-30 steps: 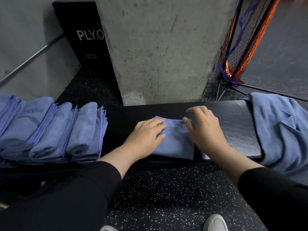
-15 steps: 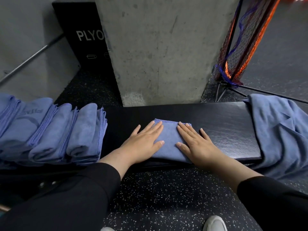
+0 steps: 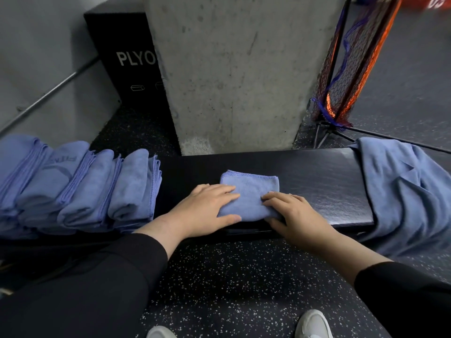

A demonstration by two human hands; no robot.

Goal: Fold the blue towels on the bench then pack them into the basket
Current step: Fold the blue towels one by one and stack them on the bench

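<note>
Head view: folded towel [image 3: 249, 191] lies between both hands' fingers [image 3: 273, 198].

The folded towel [image 3: 249, 191] under the hands is soft, matt blue cloth with a fine nap and a stitched hem. The row of folded towels [image 3: 80, 186] and the unfolded towel [image 3: 410, 191] are the same matt fabric. The bench [image 3: 324, 181] has a black padded top with a slight sheen and a fine leather-like grain. The pillar [image 3: 234, 74] is rough, pitted bare concrete. The floor [image 3: 244, 284] is matt black rubber with white flecks. The net [image 3: 346, 69] is thin knotted mesh.
</note>
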